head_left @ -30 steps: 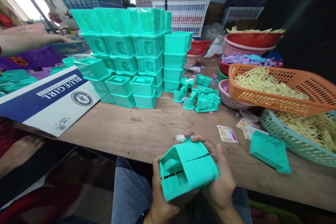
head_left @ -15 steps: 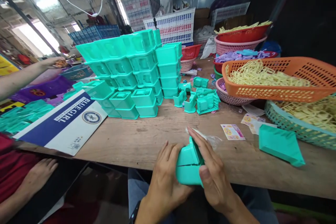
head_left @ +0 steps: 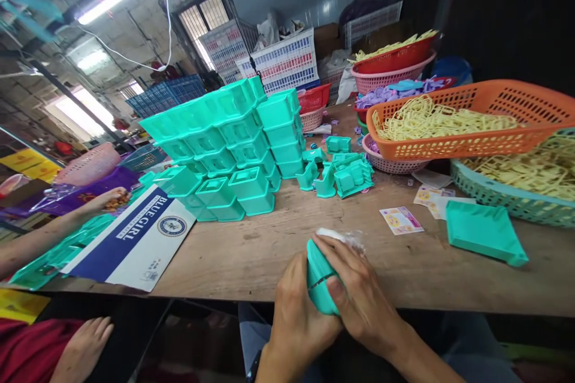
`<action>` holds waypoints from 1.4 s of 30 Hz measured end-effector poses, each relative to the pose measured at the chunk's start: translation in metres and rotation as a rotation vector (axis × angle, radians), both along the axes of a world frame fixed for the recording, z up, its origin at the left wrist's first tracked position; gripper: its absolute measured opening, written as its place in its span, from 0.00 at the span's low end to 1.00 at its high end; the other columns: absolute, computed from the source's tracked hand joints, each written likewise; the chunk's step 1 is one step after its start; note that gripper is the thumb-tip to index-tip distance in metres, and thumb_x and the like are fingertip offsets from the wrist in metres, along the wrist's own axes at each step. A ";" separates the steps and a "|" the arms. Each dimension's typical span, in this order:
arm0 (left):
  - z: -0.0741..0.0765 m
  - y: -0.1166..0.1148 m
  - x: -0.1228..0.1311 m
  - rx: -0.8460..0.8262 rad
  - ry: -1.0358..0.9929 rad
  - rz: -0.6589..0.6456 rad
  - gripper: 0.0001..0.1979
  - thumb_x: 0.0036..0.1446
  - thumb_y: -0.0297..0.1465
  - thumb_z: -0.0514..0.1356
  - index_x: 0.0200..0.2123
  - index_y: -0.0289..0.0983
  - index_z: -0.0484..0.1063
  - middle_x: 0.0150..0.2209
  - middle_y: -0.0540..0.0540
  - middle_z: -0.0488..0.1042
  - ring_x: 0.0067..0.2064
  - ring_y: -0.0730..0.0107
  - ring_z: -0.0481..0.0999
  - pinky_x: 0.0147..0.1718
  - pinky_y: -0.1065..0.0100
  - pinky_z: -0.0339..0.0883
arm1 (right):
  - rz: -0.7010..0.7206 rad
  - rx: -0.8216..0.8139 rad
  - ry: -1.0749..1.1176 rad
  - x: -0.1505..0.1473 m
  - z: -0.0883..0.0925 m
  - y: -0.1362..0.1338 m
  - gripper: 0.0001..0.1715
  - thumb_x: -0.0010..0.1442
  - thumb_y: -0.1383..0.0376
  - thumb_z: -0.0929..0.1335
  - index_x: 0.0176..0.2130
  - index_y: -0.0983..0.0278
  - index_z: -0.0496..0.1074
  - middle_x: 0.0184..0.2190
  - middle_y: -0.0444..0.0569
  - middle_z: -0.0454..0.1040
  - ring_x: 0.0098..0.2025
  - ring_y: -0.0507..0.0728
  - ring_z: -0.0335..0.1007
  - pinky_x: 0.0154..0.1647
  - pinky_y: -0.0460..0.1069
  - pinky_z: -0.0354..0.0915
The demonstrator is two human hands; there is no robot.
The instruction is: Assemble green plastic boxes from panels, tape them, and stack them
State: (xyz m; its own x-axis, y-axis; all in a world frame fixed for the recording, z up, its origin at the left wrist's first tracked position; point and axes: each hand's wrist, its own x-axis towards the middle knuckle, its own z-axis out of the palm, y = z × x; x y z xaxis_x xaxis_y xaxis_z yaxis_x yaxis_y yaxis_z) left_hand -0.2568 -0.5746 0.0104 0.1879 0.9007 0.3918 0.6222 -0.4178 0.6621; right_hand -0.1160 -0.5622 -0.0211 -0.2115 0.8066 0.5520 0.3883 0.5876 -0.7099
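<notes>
Near the table's front edge, my left hand [head_left: 296,302] is wrapped round the left side of a teal plastic box [head_left: 318,278]. My right hand [head_left: 359,290] presses on its top and right side, fingers together. A dark gap line runs across the box between two parts. Behind my right hand lies a crumpled clear plastic bag [head_left: 353,240]. Stacked teal boxes [head_left: 251,182] stand at the back left, and loose teal pieces [head_left: 353,175] lie beside them. A flat teal tray-like part [head_left: 485,230] rests on the right, near a printed card [head_left: 401,220].
An orange basket [head_left: 471,102] of yellow strands overhangs the right side above a pale green basket [head_left: 507,203]. A blue and white carton [head_left: 139,239] stands at left, with a co-worker's arm [head_left: 58,224] behind it. The wooden table [head_left: 224,257] runs across.
The view has shifted and tilted. My hands have turned the teal box, and my right hand now covers more of it. The co-worker's arm has come down toward the teal parts behind the carton.
</notes>
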 end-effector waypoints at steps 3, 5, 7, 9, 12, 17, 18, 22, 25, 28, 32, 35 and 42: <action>0.001 -0.001 0.002 -0.009 -0.013 -0.001 0.08 0.56 0.35 0.57 0.39 0.39 0.67 0.33 0.44 0.75 0.31 0.59 0.76 0.29 0.61 0.71 | 0.004 -0.042 -0.011 -0.004 0.000 -0.004 0.43 0.73 0.41 0.56 0.72 0.65 0.61 0.66 0.65 0.66 0.66 0.73 0.64 0.64 0.70 0.62; 0.000 -0.003 0.002 0.012 -0.027 -0.010 0.07 0.56 0.35 0.58 0.38 0.39 0.67 0.33 0.44 0.75 0.31 0.61 0.75 0.28 0.63 0.69 | -0.019 -0.059 -0.028 -0.006 0.001 -0.007 0.41 0.73 0.44 0.57 0.72 0.65 0.60 0.63 0.65 0.67 0.63 0.73 0.67 0.62 0.71 0.63; 0.000 -0.005 0.003 0.049 -0.043 -0.014 0.06 0.57 0.34 0.58 0.38 0.40 0.67 0.33 0.45 0.75 0.31 0.63 0.75 0.29 0.64 0.69 | -0.050 -0.047 -0.080 -0.008 0.003 -0.010 0.38 0.74 0.47 0.58 0.72 0.66 0.59 0.61 0.66 0.68 0.60 0.73 0.68 0.61 0.75 0.61; 0.001 -0.007 0.002 0.086 -0.063 -0.013 0.05 0.58 0.33 0.58 0.37 0.40 0.67 0.33 0.46 0.76 0.32 0.64 0.77 0.30 0.66 0.70 | -0.075 -0.020 -0.134 -0.009 0.007 -0.012 0.36 0.75 0.49 0.57 0.71 0.67 0.59 0.60 0.67 0.68 0.59 0.74 0.68 0.60 0.78 0.58; 0.001 -0.010 0.001 0.122 -0.088 -0.002 0.06 0.58 0.32 0.59 0.39 0.39 0.69 0.34 0.47 0.77 0.33 0.65 0.78 0.32 0.67 0.71 | -0.076 -0.013 -0.183 -0.011 0.013 -0.014 0.34 0.74 0.52 0.56 0.68 0.68 0.62 0.58 0.67 0.69 0.57 0.74 0.69 0.58 0.78 0.58; -0.003 -0.010 -0.003 0.107 -0.128 0.015 0.07 0.56 0.31 0.60 0.39 0.38 0.71 0.32 0.48 0.77 0.31 0.67 0.76 0.31 0.69 0.71 | -0.059 -0.094 -0.219 -0.016 0.021 -0.012 0.33 0.74 0.54 0.55 0.67 0.69 0.65 0.56 0.65 0.72 0.56 0.73 0.71 0.59 0.78 0.59; -0.004 -0.009 -0.004 0.084 -0.150 0.009 0.08 0.55 0.31 0.60 0.39 0.37 0.71 0.33 0.47 0.77 0.32 0.66 0.77 0.32 0.68 0.72 | -0.055 -0.116 -0.225 -0.016 0.023 -0.011 0.34 0.74 0.52 0.56 0.67 0.69 0.65 0.56 0.65 0.72 0.57 0.73 0.71 0.60 0.79 0.58; -0.011 -0.007 -0.011 -0.058 -0.248 0.043 0.23 0.49 0.34 0.68 0.49 0.37 0.72 0.41 0.45 0.81 0.39 0.60 0.81 0.38 0.64 0.77 | 0.018 -0.152 -0.179 -0.004 0.033 0.001 0.35 0.75 0.44 0.55 0.67 0.59 0.68 0.59 0.59 0.75 0.63 0.73 0.69 0.64 0.80 0.54; -0.016 -0.009 -0.016 -0.120 -0.333 0.132 0.38 0.44 0.38 0.75 0.57 0.39 0.68 0.50 0.43 0.81 0.48 0.54 0.82 0.47 0.60 0.79 | -0.076 -0.119 -0.036 0.013 0.035 0.014 0.33 0.76 0.45 0.53 0.61 0.53 0.74 0.61 0.52 0.76 0.66 0.71 0.67 0.67 0.78 0.51; -0.020 -0.013 -0.017 -0.127 -0.405 0.162 0.44 0.44 0.41 0.77 0.62 0.40 0.65 0.56 0.42 0.79 0.55 0.50 0.80 0.52 0.56 0.78 | -0.128 -0.102 0.150 0.021 0.029 0.022 0.31 0.75 0.43 0.57 0.59 0.55 0.77 0.61 0.51 0.77 0.65 0.67 0.69 0.66 0.67 0.62; -0.026 -0.014 -0.018 -0.150 -0.420 0.107 0.55 0.41 0.46 0.79 0.67 0.40 0.58 0.60 0.38 0.75 0.58 0.48 0.79 0.56 0.52 0.77 | -0.062 -0.178 0.341 0.011 0.019 0.018 0.32 0.76 0.45 0.56 0.54 0.57 0.80 0.54 0.50 0.81 0.58 0.61 0.76 0.54 0.54 0.72; -0.027 -0.010 -0.024 -0.094 -0.374 0.028 0.69 0.38 0.53 0.79 0.73 0.40 0.44 0.67 0.33 0.67 0.64 0.44 0.73 0.62 0.48 0.72 | -0.103 -0.161 0.380 0.004 0.015 0.013 0.33 0.77 0.46 0.56 0.50 0.58 0.82 0.50 0.50 0.82 0.53 0.60 0.78 0.52 0.51 0.72; -0.022 -0.006 -0.026 0.022 -0.277 -0.021 0.59 0.42 0.62 0.72 0.70 0.45 0.52 0.67 0.36 0.67 0.64 0.43 0.74 0.61 0.44 0.73 | -0.137 -0.116 0.429 0.003 0.015 0.008 0.29 0.77 0.48 0.58 0.49 0.58 0.82 0.49 0.50 0.82 0.53 0.58 0.77 0.52 0.50 0.70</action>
